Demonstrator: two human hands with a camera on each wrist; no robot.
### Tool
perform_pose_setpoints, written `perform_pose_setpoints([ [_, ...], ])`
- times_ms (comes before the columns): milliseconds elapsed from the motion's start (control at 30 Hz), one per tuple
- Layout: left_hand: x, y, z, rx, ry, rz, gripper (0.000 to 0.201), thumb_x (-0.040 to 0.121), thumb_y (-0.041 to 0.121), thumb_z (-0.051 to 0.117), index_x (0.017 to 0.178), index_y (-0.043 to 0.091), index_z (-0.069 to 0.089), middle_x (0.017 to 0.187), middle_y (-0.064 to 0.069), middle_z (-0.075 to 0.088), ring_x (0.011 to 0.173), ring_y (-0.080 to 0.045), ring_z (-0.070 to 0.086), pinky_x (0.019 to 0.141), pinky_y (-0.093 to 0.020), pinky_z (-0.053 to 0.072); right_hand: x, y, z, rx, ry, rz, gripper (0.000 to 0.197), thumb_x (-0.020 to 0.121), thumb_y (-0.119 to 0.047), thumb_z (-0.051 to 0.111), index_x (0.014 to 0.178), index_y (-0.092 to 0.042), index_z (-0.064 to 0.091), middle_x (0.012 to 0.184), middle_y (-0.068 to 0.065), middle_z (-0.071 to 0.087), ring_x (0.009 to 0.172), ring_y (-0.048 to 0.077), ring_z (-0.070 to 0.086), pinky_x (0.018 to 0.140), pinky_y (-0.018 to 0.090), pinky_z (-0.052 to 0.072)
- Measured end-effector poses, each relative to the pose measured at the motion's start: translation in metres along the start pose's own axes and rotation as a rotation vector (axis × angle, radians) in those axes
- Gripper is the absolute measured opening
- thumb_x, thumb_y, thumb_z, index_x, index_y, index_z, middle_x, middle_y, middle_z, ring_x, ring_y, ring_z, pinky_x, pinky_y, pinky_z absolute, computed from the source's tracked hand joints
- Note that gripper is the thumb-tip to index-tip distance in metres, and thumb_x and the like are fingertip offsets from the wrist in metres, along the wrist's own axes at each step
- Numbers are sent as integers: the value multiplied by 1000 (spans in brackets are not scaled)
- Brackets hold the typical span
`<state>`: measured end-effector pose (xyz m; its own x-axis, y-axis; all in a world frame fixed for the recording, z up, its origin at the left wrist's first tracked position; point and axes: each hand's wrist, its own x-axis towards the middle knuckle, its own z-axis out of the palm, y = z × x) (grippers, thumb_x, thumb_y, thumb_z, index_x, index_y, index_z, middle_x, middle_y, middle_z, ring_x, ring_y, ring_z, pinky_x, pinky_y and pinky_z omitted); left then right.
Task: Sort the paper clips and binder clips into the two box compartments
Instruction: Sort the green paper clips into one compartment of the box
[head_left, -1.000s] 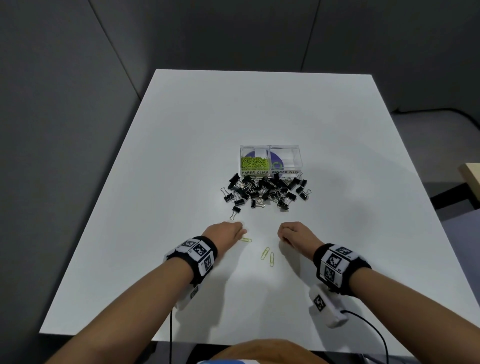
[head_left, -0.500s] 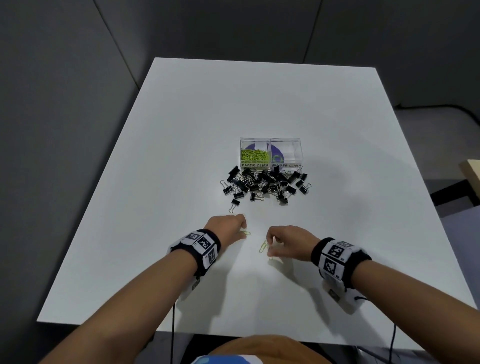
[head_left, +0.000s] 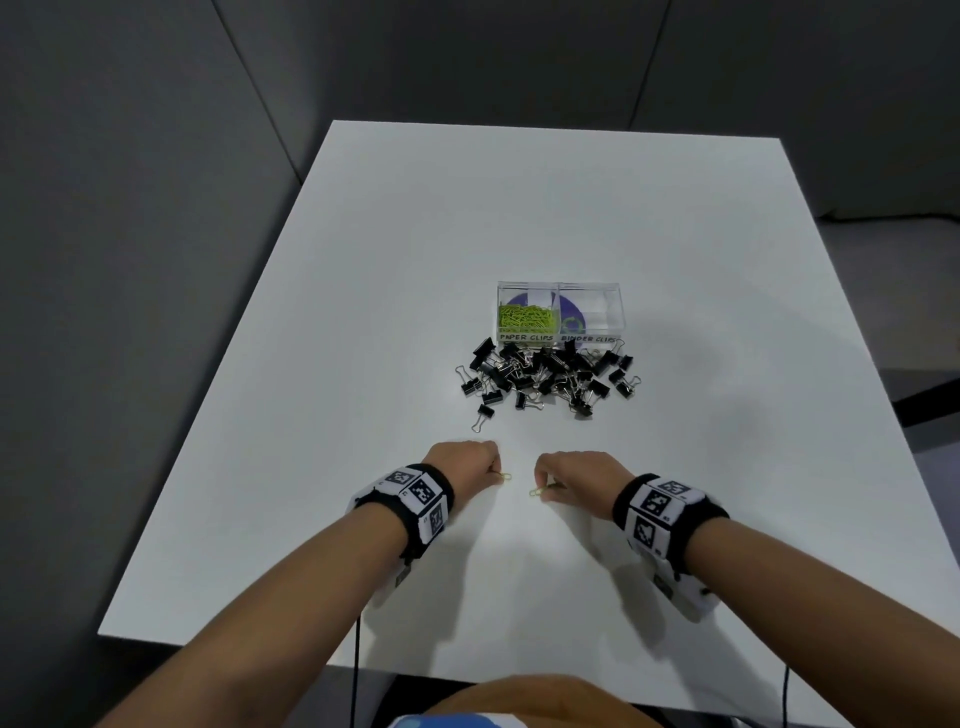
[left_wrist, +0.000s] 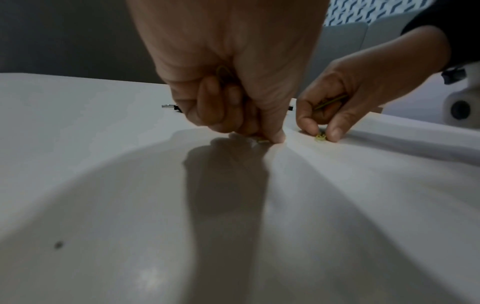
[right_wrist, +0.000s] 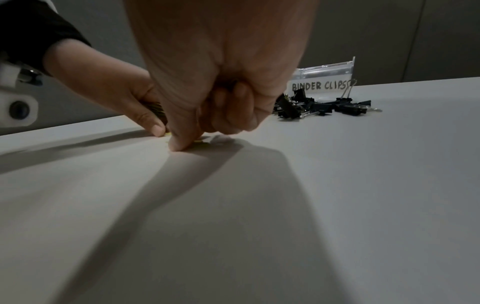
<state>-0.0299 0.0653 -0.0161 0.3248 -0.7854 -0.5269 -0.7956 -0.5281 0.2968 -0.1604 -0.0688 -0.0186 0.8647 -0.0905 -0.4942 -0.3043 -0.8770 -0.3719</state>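
A clear two-compartment box (head_left: 560, 291) stands mid-table; its left half, labelled PAPER CLIPS, holds yellow-green paper clips (head_left: 527, 318), and its right half is labelled BINDER CLIPS (right_wrist: 319, 84). A heap of black binder clips (head_left: 550, 378) lies just in front of it. My left hand (head_left: 496, 473) pinches a yellow paper clip (head_left: 505, 476) against the table, with more clips tucked in its curled fingers. My right hand (head_left: 540, 491) pinches another yellow paper clip (head_left: 535, 492) on the table and holds further clips (left_wrist: 331, 101) in its palm.
The white table (head_left: 519, 218) spreads wide around the box, with dark grey walls behind and to the left. Cables hang from both wrist cameras over the near edge. One binder clip (head_left: 483, 415) lies apart, between the heap and my left hand.
My right hand has moved left to the loose paper clips and now pinches one. The left hand stays at its clip, and only two clips still show on the table.
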Motion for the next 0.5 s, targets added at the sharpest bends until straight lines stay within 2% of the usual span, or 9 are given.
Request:
perform_pose_setpoints([
  [133,2,2,-6,89,-37,34,25,96,31,45,105,10,56,107,-7,64,102,-24,58,85,-31,43,2,-4,-3,-54,-58,3,21,93,-26,49,107,-11,53,109,7,63,96,26,58,75,29,36],
  [233,2,2,-9,177,-69,74,24,97,30,40,101,10,54,105,-9,65,101,-27,59,82,-31,43,2,-8,-3,-224,-81,-44,22,96,-21,39,105,-5,51,104,13,62,76,29,52,68,33,35],
  [267,2,0,-11,193,-65,90,22,97,30,39,95,13,51,104,-9,65,100,-28,59,81,-31,43,2,-9,-3,-281,-73,-70,22,96,-19,37,105,-4,50,103,14,62,72,28,49,64,33,33],
  [333,3,-3,-17,186,-48,123,19,98,32,35,89,16,40,100,-12,64,96,-30,59,78,-32,44,1,-8,-2,-323,-60,-101,23,95,-17,35,106,-3,50,104,15,61,75,32,56,63,34,32],
  [400,6,-5,-31,167,-37,141,21,99,31,33,93,13,40,99,-13,64,92,-31,59,76,-34,44,2,-4,-12,-265,-38,-83,20,95,-17,36,100,-5,50,102,14,61,80,33,59,65,35,36],
  [500,19,-12,-64,75,9,139,26,101,29,32,108,7,43,91,-12,61,77,-25,53,72,-34,43,16,5,-46,-124,30,-42,8,92,-15,39,86,-14,44,90,10,58,74,21,49,65,29,36],
])
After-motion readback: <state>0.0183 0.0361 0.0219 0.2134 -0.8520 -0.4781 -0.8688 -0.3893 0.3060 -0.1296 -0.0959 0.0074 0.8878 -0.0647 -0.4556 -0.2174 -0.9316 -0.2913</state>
